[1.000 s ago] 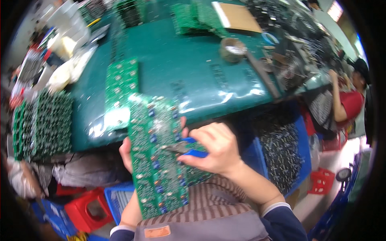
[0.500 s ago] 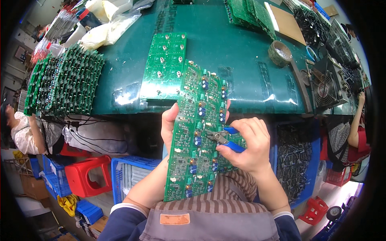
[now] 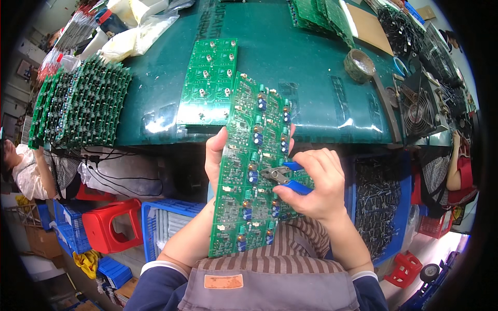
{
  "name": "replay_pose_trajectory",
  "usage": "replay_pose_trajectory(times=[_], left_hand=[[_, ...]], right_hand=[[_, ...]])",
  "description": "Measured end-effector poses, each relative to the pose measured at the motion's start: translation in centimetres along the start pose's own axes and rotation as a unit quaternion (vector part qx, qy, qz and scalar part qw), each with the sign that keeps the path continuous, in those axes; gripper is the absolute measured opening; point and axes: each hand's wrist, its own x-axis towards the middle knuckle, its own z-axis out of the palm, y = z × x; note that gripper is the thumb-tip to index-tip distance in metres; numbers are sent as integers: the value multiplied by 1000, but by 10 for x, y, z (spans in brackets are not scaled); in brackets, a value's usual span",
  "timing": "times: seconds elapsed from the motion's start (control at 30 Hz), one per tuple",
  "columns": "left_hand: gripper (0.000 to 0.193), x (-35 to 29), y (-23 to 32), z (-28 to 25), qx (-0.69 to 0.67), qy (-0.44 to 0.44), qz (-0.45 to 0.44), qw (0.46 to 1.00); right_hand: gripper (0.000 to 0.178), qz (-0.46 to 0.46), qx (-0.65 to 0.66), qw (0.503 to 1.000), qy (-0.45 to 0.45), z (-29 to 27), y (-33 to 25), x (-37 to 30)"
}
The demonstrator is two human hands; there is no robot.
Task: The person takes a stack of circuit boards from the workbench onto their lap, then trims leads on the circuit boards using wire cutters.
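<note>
A board stack (image 3: 98, 106) is set at the left end of the table (image 3: 290, 57), a fan (image 3: 418, 108) is plonked way over right, a flat board (image 3: 215, 65) is laid between them, beyond the held board (image 3: 239, 171).

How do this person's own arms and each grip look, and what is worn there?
Dark blue sleeves with white cuffs leave both forearms bare. The left grip and right grip wear no gloves; no watch or ring shows.
</note>
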Motion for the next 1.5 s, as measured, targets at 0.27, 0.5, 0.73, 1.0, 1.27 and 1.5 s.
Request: replay_pose_trajectory(times=[0.27, 0.5, 0.73, 1.0, 1.27, 1.5], left_hand=[[80, 2, 3, -1, 6, -23, -3, 1000], [79, 4, 2, 0, 14, 6, 7, 1000], [76, 6, 4, 2, -8, 15, 13, 1000], [75, 10, 9, -3, -12, -2, 32, 999], [71, 11, 12, -6, -27, -23, 40, 999], [70, 12, 8, -1, -31, 13, 53, 998]], right_hand=[[54, 36, 48, 998, -6, 2, 2, -12], [53, 10, 21, 1000, -10, 1, 0, -4], [53, 45, 53, 997, -25, 2, -1, -14], [55, 12, 46, 998, -39, -1, -6, -11], [54, 5, 48, 998, -51, -4, -10, -13], [54, 18, 59, 997, -53, 0, -8, -24]])
